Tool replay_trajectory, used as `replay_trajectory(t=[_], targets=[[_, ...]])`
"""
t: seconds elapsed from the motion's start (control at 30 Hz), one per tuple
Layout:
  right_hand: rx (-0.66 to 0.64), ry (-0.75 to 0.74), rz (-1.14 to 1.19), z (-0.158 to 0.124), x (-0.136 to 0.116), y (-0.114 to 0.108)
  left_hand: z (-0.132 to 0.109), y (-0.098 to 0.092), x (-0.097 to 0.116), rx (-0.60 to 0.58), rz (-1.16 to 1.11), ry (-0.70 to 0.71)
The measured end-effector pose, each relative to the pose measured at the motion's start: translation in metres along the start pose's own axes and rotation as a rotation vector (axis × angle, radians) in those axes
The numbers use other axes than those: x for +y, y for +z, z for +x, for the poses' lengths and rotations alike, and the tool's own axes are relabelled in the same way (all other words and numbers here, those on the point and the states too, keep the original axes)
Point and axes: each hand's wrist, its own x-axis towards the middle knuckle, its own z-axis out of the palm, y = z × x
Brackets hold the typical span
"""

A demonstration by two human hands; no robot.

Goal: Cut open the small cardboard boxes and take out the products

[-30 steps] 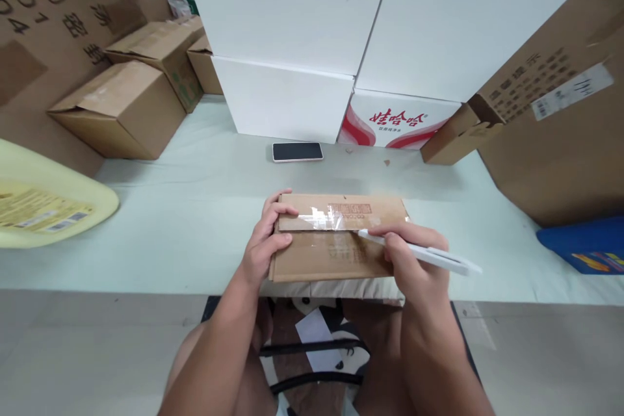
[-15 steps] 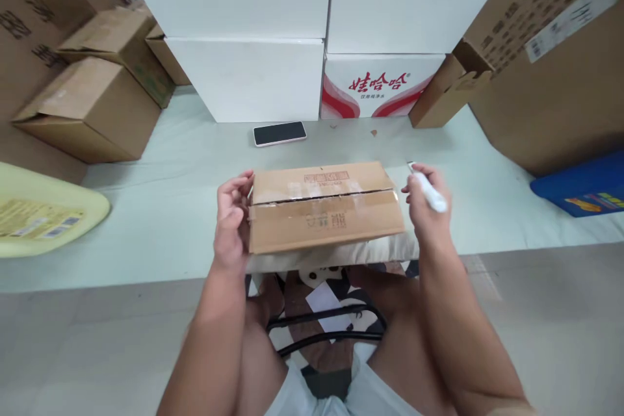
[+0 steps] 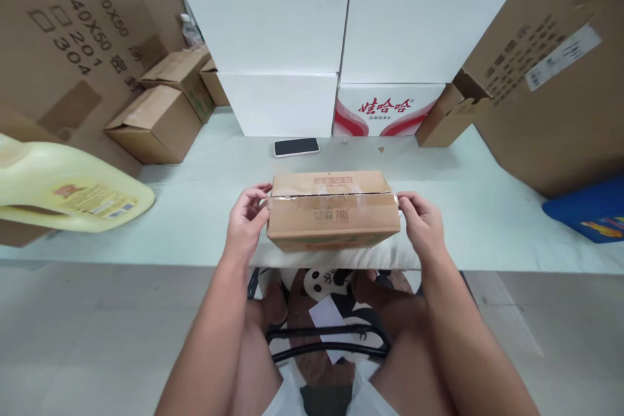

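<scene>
A brown cardboard box (image 3: 333, 213) rests near the front edge of the cloth-covered table, its top seam taped and split by a dark gap. My left hand (image 3: 247, 218) is closed on the box's left end, thumb toward the front and fingers behind. At the right end, my right hand (image 3: 422, 221) has its fingers curled together, fingertips at the seam's end. Only a small pale bit of the white-handled utility knife (image 3: 400, 213) shows by these fingers; the hand hides the rest, blade included.
A phone (image 3: 296, 147) lies behind the box, before stacked white cartons (image 3: 287, 104). Smaller cardboard boxes (image 3: 156, 123) and a yellow jug (image 3: 82, 188) stand left. At right are an open narrow carton (image 3: 446, 120), a large carton (image 3: 541, 110) and a blue container (image 3: 585, 208).
My right hand has moved left to the box's right end, and the knife has turned mostly out of sight. The box has tilted, showing more of its front side. The view has shifted.
</scene>
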Motion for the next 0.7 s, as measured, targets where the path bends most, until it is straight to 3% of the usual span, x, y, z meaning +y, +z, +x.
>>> replay_trajectory(t=[0.13,0.2,0.3,0.4,0.57,0.63,0.7], targets=[[-0.049,-0.108,0.460,-0.015,-0.037,0.014,0.005,-0.001,0.008,0.067,0.140,0.182],[-0.058,-0.200,0.548,-0.019,-0.047,0.015,0.005,-0.001,0.012,-0.017,0.191,0.240],[-0.286,-0.345,0.570,-0.019,-0.052,0.011,0.004,0.002,0.017,-0.142,0.261,0.312],[-0.506,-0.415,0.418,-0.012,-0.049,0.004,0.006,0.006,0.024,-0.231,0.366,0.330],[-0.679,-0.514,0.118,-0.004,-0.051,-0.006,0.012,0.012,0.043,-0.658,0.755,0.337],[-0.748,-0.523,-0.004,-0.005,-0.055,-0.011,0.012,0.012,0.046,-0.709,0.822,0.342],[-0.779,-0.520,-0.072,-0.007,-0.056,-0.012,0.010,0.011,0.043,-0.660,0.744,0.373]])
